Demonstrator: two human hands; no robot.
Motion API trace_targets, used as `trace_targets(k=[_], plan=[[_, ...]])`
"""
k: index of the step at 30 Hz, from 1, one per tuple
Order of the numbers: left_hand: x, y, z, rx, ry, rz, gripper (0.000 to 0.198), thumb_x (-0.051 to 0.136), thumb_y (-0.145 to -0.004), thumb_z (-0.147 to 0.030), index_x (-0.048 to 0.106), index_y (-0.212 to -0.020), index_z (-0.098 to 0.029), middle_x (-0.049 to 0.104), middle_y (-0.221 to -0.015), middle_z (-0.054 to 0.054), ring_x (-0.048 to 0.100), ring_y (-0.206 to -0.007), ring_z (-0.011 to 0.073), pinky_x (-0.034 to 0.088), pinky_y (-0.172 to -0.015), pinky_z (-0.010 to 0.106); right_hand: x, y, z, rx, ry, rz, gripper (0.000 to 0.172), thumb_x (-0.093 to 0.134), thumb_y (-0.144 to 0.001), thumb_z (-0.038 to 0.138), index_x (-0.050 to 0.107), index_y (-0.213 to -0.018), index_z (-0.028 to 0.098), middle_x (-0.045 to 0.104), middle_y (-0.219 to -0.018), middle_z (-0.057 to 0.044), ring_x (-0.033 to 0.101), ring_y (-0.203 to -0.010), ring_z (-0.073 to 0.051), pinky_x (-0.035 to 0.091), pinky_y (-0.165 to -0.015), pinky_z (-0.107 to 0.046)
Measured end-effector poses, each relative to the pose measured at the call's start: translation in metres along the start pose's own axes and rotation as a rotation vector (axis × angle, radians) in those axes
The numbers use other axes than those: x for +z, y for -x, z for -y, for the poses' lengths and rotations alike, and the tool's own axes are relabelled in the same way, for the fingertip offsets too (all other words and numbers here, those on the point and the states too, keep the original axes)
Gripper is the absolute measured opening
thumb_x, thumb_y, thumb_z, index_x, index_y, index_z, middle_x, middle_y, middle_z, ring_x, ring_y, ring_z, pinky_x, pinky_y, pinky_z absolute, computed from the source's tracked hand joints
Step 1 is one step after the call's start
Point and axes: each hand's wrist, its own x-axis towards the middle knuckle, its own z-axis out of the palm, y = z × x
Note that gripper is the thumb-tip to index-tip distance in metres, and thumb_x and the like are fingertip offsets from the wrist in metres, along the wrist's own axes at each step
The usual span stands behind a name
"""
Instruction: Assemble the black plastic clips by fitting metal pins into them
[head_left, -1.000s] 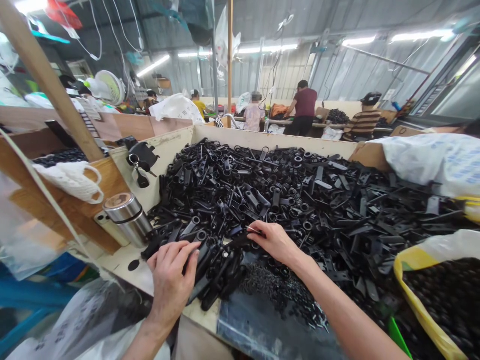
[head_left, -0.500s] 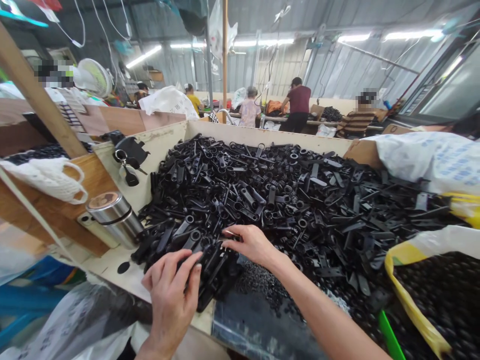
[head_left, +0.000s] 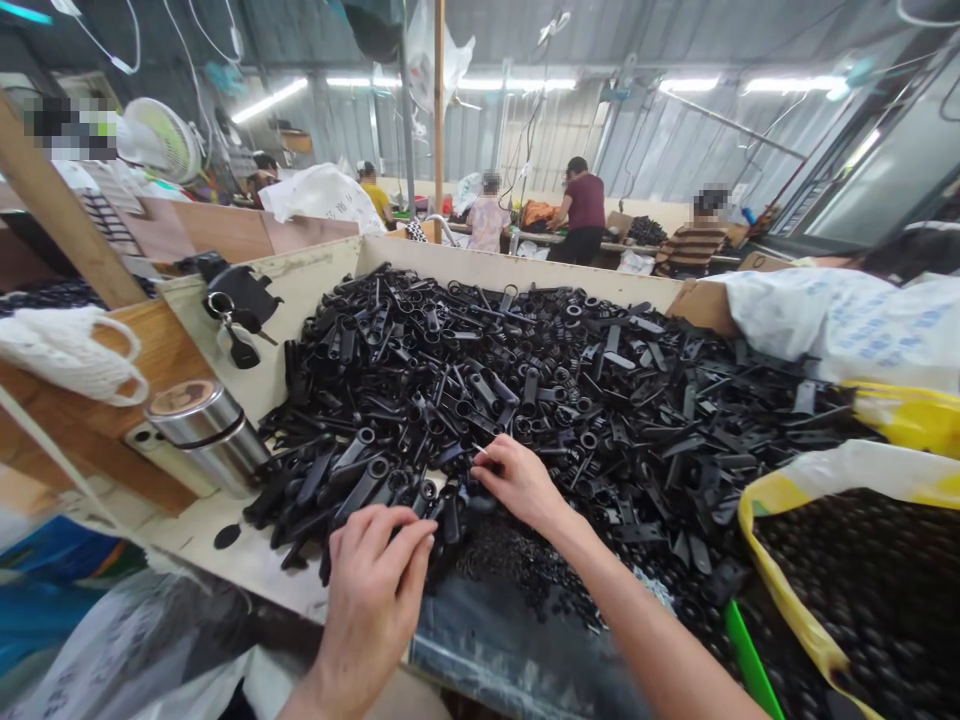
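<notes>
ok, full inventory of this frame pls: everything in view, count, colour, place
black plastic parts: many, black, heaped in the bin
bin: one, pale wood, around the heap
small bits: one heap, black, near edge of the bin
flask: one, steel, left of the heap
keys: one bunch, black, on the bin's left wall
mesh bag: one, white, far left
yellow-rimmed bag: one, holding black pieces, lower right
sack: one, white, right
fan: one, white, upper left
people: about five, at the far benches
left hand: fingers on the parts, near edge
right hand: pinching a thin piece, too small to identify
</notes>
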Motion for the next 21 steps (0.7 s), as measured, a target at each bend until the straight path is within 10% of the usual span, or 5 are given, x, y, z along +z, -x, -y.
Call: trace_targets(k=[4, 13, 21], plan=[[0.018, -0.053, -0.007, 0.025, -0.144, 0.390, 0.018, 0.059, -0.100, -0.018, 0.076, -0.097, -0.021, 0.076, -0.096, 0.008, 0.061, -0.098, 0.0302, 0.040, -0.083, 0.046, -0.017, 0.022, -0.010, 0.039, -0.148, -0.138, 0.010, 0.067, -0.093, 0.029, 0.074, -0.089, 0.022, 0.068, -0.089, -0.002, 0.061, -0.072, -0.017, 0.047, -0.067, -0.027], [0.087, -0.101, -0.023, 0.057, -0.130, 0.657, 0.018, 0.069, -0.097, -0.026, 0.071, -0.081, -0.018, 0.075, -0.093, 0.003, 0.068, -0.103, 0.0230, 0.048, -0.102, 0.048, -0.031, 0.082, -0.013, 0.114, -0.455, -0.239, 0.016, 0.067, -0.089, 0.036, 0.073, -0.085, 0.022, 0.067, -0.088, -0.002, 0.048, -0.064, -0.015, 0.039, -0.061, -0.029], [0.050, -0.122, -0.010, -0.151, 0.220, 0.682, 0.019, 0.060, -0.091, -0.021, 0.074, -0.077, -0.020, 0.077, -0.075, 0.005, 0.071, -0.079, 0.0239, 0.048, -0.084, 0.038, -0.025, 0.118, -0.019, 0.332, -0.878, -0.251, 0.038, 0.072, -0.085, 0.057, 0.068, -0.093, 0.020, 0.040, -0.060, 0.008, 0.032, -0.052, -0.011, 0.027, -0.049, -0.023]])
